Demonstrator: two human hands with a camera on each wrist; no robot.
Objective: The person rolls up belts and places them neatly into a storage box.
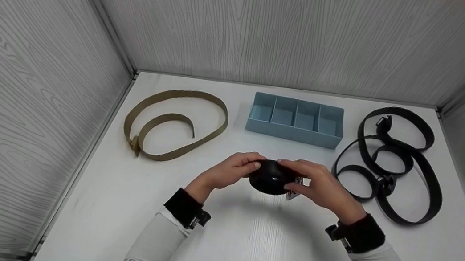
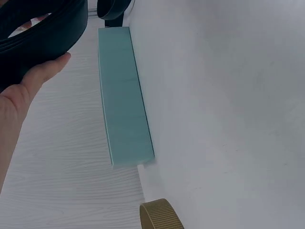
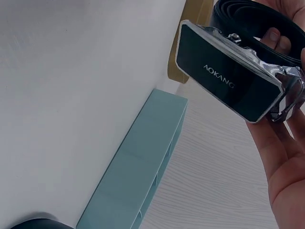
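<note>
A black belt (image 1: 268,181), wound into a coil, is held between both hands above the near middle of the table. The left hand (image 1: 231,170) grips its left side, thumb toward me. On the right side, the right hand (image 1: 323,186) holds the coil beside the buckle. That buckle (image 3: 226,71), a dark rectangular plate with a silver frame and the lettering AOKANG, hangs outside the coil in the right wrist view. Several layers of the wound strap (image 2: 57,40) show in the left wrist view, where part of the left hand is out of frame.
Beyond the hands stands a blue-green tray (image 1: 292,134) with several compartments in a row. A tan belt (image 1: 181,93) lies loosely looped at left. More black belting (image 1: 434,193) with buckles lies in overlapping loops at right. Grey wood-grain panels (image 1: 272,32) border the table.
</note>
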